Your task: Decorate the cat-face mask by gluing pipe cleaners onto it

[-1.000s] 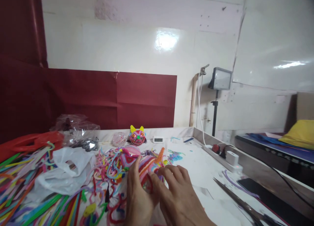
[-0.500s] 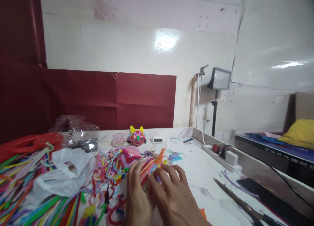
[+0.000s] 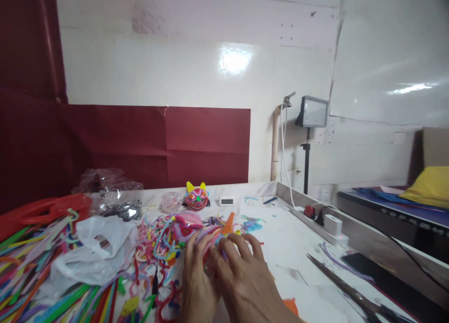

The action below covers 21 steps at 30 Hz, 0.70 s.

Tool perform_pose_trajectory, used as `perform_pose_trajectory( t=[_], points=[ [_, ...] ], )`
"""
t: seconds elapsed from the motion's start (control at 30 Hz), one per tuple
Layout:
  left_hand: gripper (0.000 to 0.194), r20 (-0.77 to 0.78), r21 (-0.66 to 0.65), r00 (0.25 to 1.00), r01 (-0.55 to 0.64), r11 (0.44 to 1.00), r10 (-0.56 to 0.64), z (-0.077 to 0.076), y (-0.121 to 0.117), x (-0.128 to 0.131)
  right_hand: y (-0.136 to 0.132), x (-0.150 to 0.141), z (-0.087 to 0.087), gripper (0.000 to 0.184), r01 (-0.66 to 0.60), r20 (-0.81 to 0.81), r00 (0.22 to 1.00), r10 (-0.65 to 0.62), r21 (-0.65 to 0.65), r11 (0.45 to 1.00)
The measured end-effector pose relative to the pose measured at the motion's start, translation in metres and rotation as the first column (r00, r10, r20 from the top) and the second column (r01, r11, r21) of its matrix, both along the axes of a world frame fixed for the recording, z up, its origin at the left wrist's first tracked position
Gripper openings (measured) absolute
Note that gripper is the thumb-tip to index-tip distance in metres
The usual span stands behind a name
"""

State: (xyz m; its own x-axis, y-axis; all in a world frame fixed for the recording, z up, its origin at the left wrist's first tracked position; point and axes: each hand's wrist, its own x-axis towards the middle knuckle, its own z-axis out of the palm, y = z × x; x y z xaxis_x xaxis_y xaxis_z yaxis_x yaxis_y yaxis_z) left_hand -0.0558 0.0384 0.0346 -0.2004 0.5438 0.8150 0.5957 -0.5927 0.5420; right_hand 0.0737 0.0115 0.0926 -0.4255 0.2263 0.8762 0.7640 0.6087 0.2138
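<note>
Both hands meet low in the middle of the view over a small craft piece (image 3: 214, 238) wound from coloured pipe cleaners, pink, purple and red with an orange tip (image 3: 228, 223). My left hand (image 3: 197, 281) cups its left side, thumb up along it. My right hand (image 3: 245, 278) covers its right side, fingers curled over the top. Most of the piece is hidden under the fingers. A tangle of loose pipe cleaner scraps (image 3: 159, 238) lies just left of it on the white table (image 3: 291, 238).
Long straight pipe cleaners (image 3: 31, 276) and a white plastic bag (image 3: 94, 253) fill the left. A finished cat-face piece (image 3: 197, 196) and small clock (image 3: 226, 201) stand at the back. Scissors (image 3: 347, 290), a phone (image 3: 393, 281) and a power strip (image 3: 322, 224) lie right.
My right fingers have curled further over the craft piece and both hands have drawn slightly closer together. The view has tipped up a little.
</note>
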Motion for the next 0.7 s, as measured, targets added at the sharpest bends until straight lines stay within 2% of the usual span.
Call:
perform_pose_trajectory(
  t=[0.17, 0.43, 0.7],
  points=[
    [0.033, 0.1, 0.014, 0.995, -0.001, 1.0, 0.0, 0.003, 0.001, -0.001, 0.002, -0.005, 0.003, 0.009, 0.018, 0.02, 1.0, -0.018, -0.018, 1.0],
    [0.031, 0.203, -0.008, 0.979, 0.013, 1.0, -0.011, 0.002, 0.006, -0.001, -0.002, -0.008, 0.01, 0.015, 0.029, 0.08, 0.997, -0.023, -0.08, 0.996],
    [0.033, 0.272, -0.056, 0.96, 0.081, 0.995, -0.063, -0.001, 0.009, -0.006, 0.001, -0.012, 0.013, 0.015, 0.038, 0.084, 0.996, -0.036, -0.021, 0.999]
  ],
)
